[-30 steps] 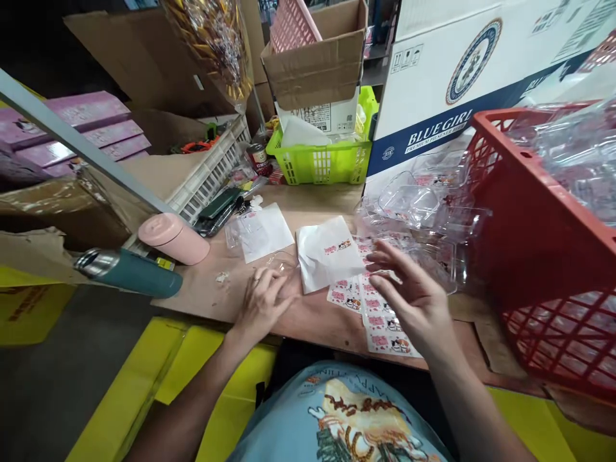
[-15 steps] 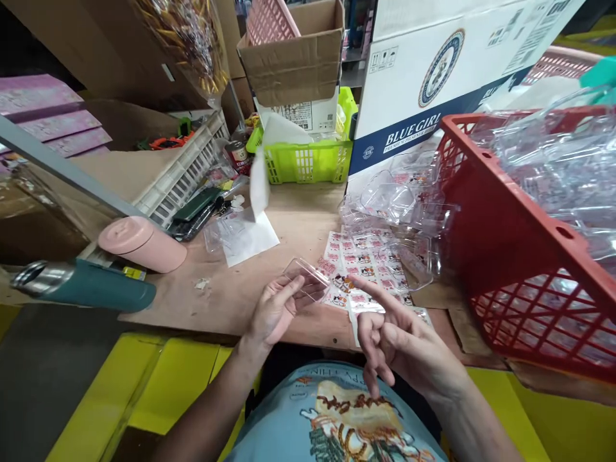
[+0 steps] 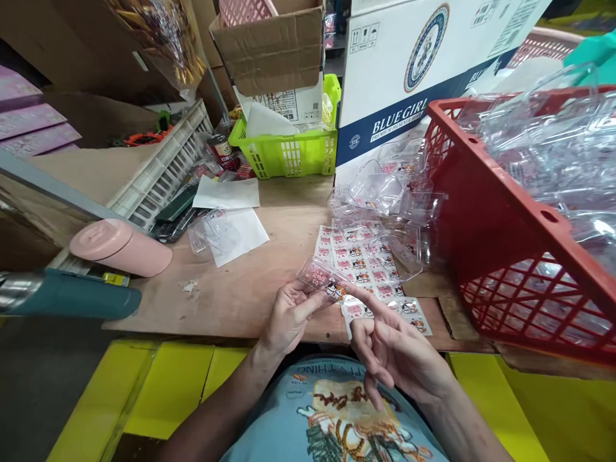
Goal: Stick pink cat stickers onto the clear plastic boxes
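Note:
My left hand (image 3: 291,314) pinches a small clear plastic case (image 3: 308,268) between thumb and fingers, just above the table's front edge. A transparent sticker (image 3: 333,289) with pink lettering and cartoon cats lies over the case. My right hand (image 3: 399,350) has its index finger stretched out, the tip at the sticker's right end. Its other fingers are loosely bent and apart, holding nothing else. Beneath and beyond the hands lie sheets of the same stickers (image 3: 356,256). Several clear plastic shells (image 3: 380,189) rest on the far part of these sheets.
To the right, a red basket (image 3: 500,186) is heaped with clear plastic packaging. A white and blue carton (image 3: 385,83) and a lime-green basket (image 3: 289,154) stand behind. White paper (image 3: 240,237), a pink tumbler (image 3: 128,247) and a teal flask (image 3: 91,295) lie on the left.
The sticker at my right fingertip now lies over the clear case, which has been raised and tilted. A white sheet that was in the air at the back has settled on the table.

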`<state>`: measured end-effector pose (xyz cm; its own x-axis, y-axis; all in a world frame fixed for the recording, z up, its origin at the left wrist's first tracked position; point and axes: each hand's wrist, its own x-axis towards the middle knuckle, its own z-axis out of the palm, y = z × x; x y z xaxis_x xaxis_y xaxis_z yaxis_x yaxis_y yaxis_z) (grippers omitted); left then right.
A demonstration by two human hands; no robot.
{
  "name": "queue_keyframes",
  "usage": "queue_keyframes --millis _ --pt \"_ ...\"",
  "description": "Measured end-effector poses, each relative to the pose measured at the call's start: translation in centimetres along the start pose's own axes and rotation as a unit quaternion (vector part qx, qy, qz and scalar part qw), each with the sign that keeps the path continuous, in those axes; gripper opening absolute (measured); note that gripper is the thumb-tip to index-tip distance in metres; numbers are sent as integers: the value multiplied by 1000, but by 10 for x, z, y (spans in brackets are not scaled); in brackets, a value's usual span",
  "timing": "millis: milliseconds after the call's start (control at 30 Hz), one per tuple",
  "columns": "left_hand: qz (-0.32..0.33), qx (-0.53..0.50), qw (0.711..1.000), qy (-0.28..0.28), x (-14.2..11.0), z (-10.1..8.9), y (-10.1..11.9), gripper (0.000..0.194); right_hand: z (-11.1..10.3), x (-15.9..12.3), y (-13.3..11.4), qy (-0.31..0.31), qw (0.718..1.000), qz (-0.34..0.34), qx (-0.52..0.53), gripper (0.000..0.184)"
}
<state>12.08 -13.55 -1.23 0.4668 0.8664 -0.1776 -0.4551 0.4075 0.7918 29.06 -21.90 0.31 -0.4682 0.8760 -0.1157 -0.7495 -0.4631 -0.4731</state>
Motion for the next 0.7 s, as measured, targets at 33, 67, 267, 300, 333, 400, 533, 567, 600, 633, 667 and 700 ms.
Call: queue_keyframes --millis 33,67,267,300,333,400,533,567,600,633,667,700 --pt "-2 0 1000 0 0 0 0 21 0 1 0 0 1000 -1 2 62" --pt "-3 0 1000 2 0 1 0 22 -1 1 0 0 1000 -3 4 61" --pt "-5 4 1000 16 0 1 2 24 -3 4 1 7 1000 -5 11 57" --pt "-5 5 1000 14 1 0 2 24 -3 4 1 9 1000 -6 11 57" --pt "-4 5 1000 13 1 0 1 24 -4 4 1 10 1000 -7 11 57" --pt "-6 5 1000 10 1 -1 1 24 -4 5 1 15 1000 -8 11 56" --pt "-5 0 1000 8 2 -3 -1 24 -6 6 1 30 999 -9 3 56" --pt "-4 -2 1000 8 3 -4 -2 24 -6 6 1 35 999 -8 0 57" --pt "-3 -3 1000 9 3 -4 -2 23 -6 7 1 38 999 -7 -2 58" --pt "-2 -3 1000 10 3 -4 -2 23 -6 7 1 41 999 -6 -5 59" --pt "-2 -1 1000 12 3 -5 -2 23 -6 8 1 43 999 -6 -7 59" --pt "-4 1 1000 15 3 -5 -1 22 -6 8 1 45 999 -5 -9 60"
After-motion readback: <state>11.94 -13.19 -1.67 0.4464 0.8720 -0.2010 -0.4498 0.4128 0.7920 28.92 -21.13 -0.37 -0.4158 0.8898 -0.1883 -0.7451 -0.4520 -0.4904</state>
